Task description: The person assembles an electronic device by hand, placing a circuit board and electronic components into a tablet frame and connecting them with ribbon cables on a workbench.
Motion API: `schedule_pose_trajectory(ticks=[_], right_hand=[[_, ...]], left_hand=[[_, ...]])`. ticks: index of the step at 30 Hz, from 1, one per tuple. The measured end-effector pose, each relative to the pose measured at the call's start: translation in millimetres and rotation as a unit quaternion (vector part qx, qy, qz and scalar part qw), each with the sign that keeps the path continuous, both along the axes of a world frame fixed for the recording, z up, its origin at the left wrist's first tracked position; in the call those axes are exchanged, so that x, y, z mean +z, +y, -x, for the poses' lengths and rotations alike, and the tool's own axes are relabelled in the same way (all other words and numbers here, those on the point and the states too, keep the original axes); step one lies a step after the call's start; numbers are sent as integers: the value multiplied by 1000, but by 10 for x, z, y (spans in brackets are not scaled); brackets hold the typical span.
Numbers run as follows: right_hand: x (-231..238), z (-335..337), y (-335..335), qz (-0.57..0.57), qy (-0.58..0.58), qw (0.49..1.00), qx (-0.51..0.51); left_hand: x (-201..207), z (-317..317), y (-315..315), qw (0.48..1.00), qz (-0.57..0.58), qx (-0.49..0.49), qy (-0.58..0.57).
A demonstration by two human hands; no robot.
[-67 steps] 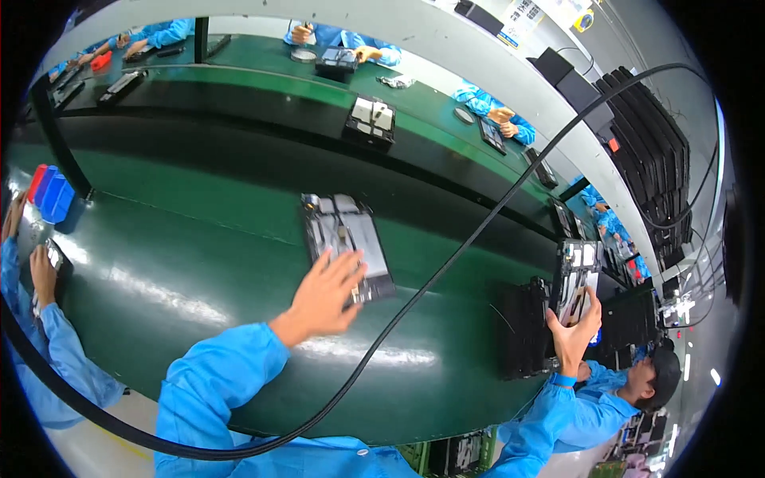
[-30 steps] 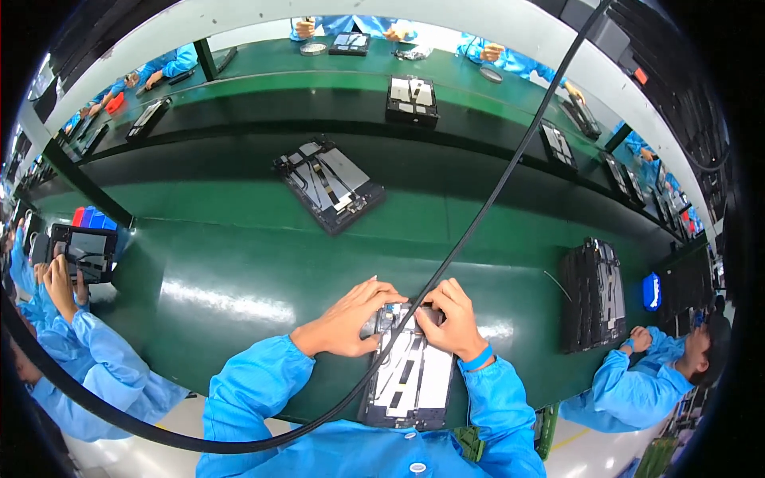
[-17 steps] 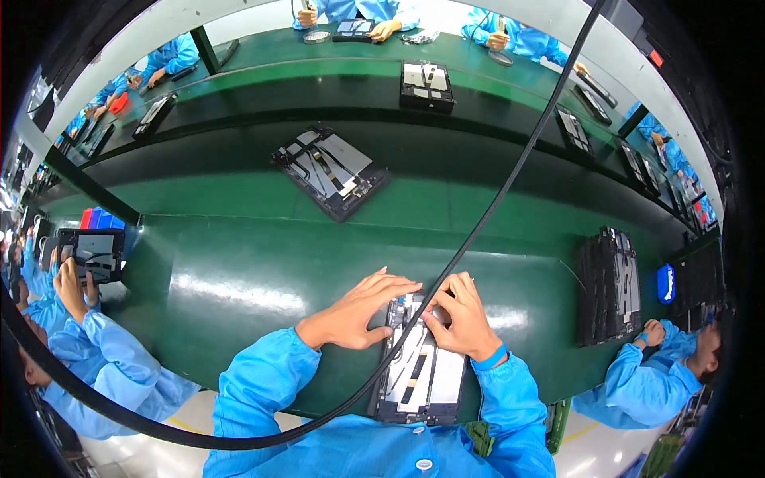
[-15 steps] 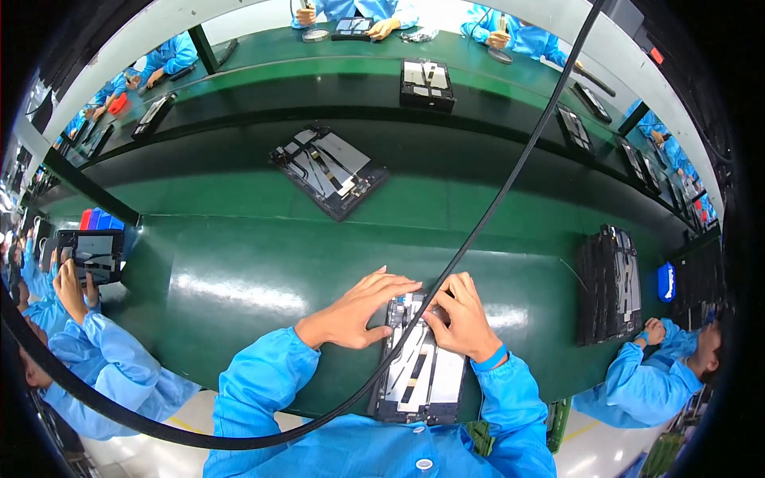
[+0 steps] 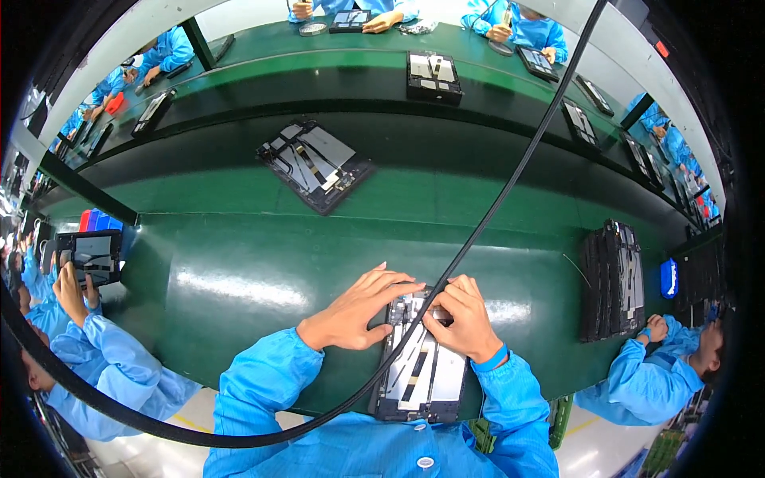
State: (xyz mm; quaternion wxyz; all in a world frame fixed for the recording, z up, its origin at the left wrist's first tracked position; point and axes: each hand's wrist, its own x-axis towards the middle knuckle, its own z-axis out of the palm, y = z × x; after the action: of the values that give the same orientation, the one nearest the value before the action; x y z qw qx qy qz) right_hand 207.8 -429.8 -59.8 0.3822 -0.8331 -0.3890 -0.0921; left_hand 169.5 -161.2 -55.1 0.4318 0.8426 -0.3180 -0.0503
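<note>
Working close in at the lower middle of the frame, both hands are on an opened tablet [image 5: 422, 378], lying insides-up at the near edge of the green table [image 5: 231, 247]. Left hand [image 5: 351, 312] now: fingers stretched across the top corner, thumb spread wide along the left edge, resting on the tablet rather than gripping it. Over to the right hand [image 5: 464, 319]: fingers curled, thumb drawn in at the upper right of the tablet; whether a small part is pinched there, I cannot tell. A black cable [image 5: 510, 187] sweeps across the view, cutting over the tablet.

On to the containers! Right side of the frame, a small blue bin [image 5: 668, 279] sits just beyond a tall stack of tablets [image 5: 612, 283]; its contents are too small to make out. Far left, a red bin [image 5: 85, 221] stands right beside blue bins [image 5: 103, 221], insides hidden. Upper left, a red tray [image 5: 115, 103], contents unclear too. Below the table, lower right, a green crate [image 5: 560, 422] peeks out. And upper middle, a second tablet [image 5: 315, 165] lies askew, well apart from both hands.
</note>
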Motion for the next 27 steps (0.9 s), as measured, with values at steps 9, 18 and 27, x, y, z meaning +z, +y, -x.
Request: schedule_pose_trajectory(ticks=[9,18,27], right_hand=[[11,49,-76,-15,26,1000,3],[-9,5,-134,-19,77,996,33],[-83,-10,-170,-32,86,996,9]], left_hand=[[8,-37,-69,1000,17,-4,-3],[-48,-91,-78,999,30,-6,13],[-128,-153,-84,998,23,-27,45]])
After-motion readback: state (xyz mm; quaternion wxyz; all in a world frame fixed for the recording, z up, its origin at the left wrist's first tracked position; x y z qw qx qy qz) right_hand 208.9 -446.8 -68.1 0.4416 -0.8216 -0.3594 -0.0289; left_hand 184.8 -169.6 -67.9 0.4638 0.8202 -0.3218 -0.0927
